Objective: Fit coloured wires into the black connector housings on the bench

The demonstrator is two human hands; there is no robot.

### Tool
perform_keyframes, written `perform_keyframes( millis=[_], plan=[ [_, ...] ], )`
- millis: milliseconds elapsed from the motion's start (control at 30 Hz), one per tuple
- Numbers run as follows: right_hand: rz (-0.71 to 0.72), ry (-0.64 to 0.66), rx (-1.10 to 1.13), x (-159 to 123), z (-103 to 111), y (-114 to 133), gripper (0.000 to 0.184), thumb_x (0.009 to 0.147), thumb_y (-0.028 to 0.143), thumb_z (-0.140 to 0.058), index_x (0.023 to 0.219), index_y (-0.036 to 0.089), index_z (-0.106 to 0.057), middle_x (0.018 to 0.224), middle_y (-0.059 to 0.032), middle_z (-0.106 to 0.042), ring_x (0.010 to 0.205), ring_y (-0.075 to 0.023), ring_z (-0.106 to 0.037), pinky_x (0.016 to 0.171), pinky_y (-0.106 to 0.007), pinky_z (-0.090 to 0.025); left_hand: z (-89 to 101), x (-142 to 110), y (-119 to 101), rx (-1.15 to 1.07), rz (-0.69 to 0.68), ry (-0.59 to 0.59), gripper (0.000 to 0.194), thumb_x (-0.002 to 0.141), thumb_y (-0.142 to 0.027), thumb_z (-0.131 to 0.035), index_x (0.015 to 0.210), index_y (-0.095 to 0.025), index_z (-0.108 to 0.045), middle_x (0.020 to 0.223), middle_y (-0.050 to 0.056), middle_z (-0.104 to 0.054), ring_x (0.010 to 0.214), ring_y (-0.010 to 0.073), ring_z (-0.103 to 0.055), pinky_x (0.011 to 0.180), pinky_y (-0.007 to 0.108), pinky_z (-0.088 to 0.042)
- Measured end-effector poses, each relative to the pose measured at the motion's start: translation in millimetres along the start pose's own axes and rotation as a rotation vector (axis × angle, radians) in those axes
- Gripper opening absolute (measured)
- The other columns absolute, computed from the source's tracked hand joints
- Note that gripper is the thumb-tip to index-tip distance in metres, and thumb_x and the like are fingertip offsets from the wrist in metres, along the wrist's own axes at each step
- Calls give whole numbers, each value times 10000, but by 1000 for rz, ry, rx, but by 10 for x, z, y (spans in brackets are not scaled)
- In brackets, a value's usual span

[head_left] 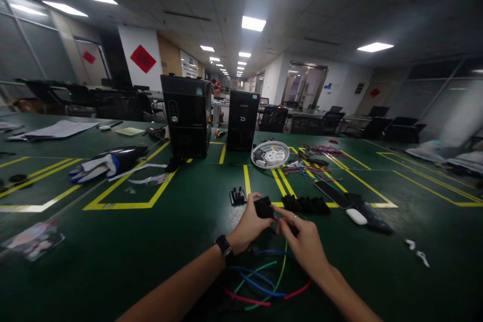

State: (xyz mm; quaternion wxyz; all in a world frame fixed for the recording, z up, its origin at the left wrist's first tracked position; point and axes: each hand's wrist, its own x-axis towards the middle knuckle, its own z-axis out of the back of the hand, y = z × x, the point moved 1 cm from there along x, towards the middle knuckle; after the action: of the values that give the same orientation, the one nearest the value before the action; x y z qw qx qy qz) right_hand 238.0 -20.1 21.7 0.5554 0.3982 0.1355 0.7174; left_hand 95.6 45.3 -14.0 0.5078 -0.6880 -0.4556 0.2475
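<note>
My left hand (247, 224), with a black watch on its wrist, grips a small black block-shaped part (263, 207) between thumb and fingers. Close against that part's right side, my right hand (304, 241) wears a ring and has its thumb and fingertips pinched on a thin wire, bluish where it shows. How the wire meets the part is hidden by the fingers. Below both hands lie loose blue, green, red and yellow wires (260, 282). A row of similar black parts (305, 205) lies just beyond my right hand, and a small black-and-white part (237, 195) beyond my left.
Two black computer cases (186, 118) stand at the back. A white plastic basket (270, 155) sits near more wires (324, 151). To the right are a phone (332, 194), a white earphone case (356, 217) and loose earphones (422, 256). Gloves (96, 167) and plastic bags lie left.
</note>
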Motion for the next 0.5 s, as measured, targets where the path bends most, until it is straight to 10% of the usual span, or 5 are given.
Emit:
perform_keyframes(
  millis=[500],
  plan=[
    [27,-57,-51,-113,-69,-54,383,941,254,-428,1263,137,-599,672,-23,-644,572,-151,-599,605,-245,-480,-39,0,191,28,-87,26,590,713,-61,-637,1203,-260,-377,1068,34,-568,965,170,-585,855,322,-473]
  ],
)
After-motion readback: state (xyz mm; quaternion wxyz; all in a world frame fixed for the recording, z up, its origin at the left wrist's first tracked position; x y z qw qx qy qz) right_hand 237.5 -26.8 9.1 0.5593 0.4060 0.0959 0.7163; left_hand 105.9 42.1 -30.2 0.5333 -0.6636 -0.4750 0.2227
